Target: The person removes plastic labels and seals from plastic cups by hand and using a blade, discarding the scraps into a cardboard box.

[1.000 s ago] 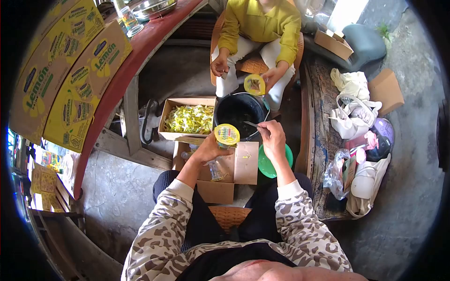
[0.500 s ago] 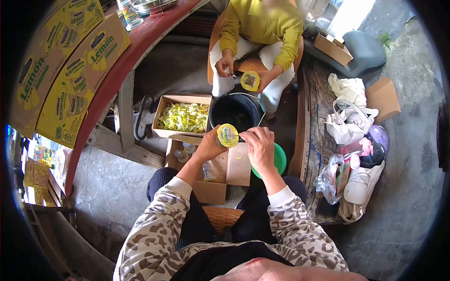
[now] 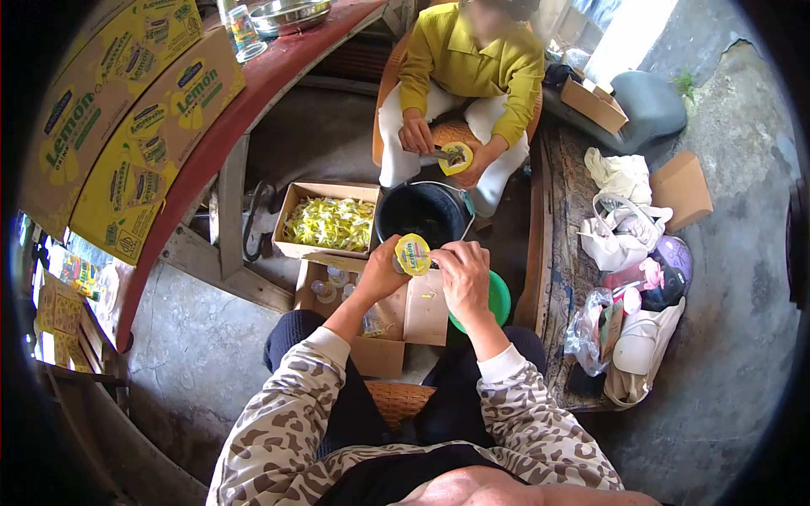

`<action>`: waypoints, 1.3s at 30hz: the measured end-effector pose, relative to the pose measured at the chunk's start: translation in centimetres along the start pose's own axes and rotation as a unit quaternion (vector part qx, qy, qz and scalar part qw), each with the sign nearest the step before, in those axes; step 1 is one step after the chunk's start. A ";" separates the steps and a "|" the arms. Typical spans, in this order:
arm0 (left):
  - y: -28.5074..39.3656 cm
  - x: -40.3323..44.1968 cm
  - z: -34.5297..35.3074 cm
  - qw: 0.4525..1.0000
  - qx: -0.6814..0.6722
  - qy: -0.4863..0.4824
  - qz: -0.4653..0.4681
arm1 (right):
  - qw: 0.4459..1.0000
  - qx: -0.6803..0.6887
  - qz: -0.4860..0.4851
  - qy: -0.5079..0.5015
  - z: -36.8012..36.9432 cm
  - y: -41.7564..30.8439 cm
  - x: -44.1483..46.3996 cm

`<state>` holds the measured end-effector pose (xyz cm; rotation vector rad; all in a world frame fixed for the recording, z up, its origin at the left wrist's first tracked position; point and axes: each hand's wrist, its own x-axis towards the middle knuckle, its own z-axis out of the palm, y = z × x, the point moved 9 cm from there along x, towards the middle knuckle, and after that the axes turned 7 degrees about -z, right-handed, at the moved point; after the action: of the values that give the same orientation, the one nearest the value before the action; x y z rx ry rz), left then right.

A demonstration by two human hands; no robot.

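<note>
My left hand (image 3: 381,277) is wrapped round a plastic drink cup with a yellow printed lemon lid (image 3: 413,255), the lid tilted up toward me. At the lid's right edge, the thumb and fingers of my right hand (image 3: 466,274) are pinched together. What they hold there, if anything, is too small to make out. Just beyond my hands stands a black bucket (image 3: 381,221). Below them sits an open cardboard box (image 3: 426,319) with clear plastic cups (image 3: 371,325) inside. A green basin (image 3: 500,299) is partly hidden behind my right hand.
A co-worker in a yellow top (image 3: 472,63) sits opposite, holding a yellow-lidded cup (image 3: 456,158) over the bucket. Yellow strips (image 3: 329,221) fill a box at left. Lemon drink cartons (image 3: 160,143) stack beside a red-edged table (image 3: 190,160). Bags (image 3: 645,337) lie on the right bench.
The co-worker's hand has come up to their cup with a dark, thin tool at its lid. My right fingers have shifted slightly along my cup's lid edge. The view has moved a little.
</note>
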<state>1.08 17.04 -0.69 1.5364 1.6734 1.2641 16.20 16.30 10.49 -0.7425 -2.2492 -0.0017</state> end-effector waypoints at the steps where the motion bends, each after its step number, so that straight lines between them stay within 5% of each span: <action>1: 0.1 -0.2 -0.1 1.000 -0.008 0.003 -0.002 | 1.000 -0.004 -0.004 0.001 -0.2 -0.3 0.0; 39: 0.7 -0.8 0.4 0.998 -0.049 0.027 -0.033 | 0.995 -0.082 -0.030 -0.041 1.3 -0.1 0.2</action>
<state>1.90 16.29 -0.43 1.3899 1.6551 1.3437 15.15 16.60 9.70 -0.7745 -2.3693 -0.1901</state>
